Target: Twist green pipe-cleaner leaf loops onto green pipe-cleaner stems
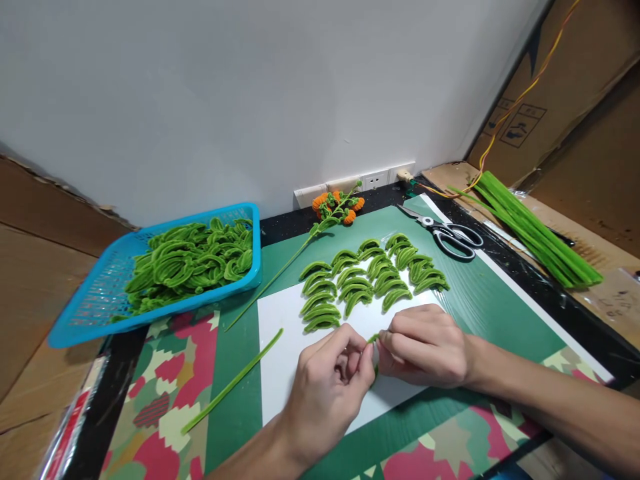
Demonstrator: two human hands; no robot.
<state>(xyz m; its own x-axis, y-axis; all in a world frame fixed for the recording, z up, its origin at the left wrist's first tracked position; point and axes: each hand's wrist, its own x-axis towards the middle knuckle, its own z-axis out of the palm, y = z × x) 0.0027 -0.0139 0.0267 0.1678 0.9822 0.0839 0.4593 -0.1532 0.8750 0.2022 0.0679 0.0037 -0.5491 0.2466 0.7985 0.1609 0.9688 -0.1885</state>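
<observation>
Both hands pinch one green stem [373, 339] btwn them: left hand [327, 380] and right hand [425, 347] fingertips meet mid-sheet [280, 360].

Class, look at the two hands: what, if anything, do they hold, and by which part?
Left hand and right hand together pinch a short fuzzy green pipe-cleaner piece between their fingertips; only its top end shows, the rest is hidden.
</observation>
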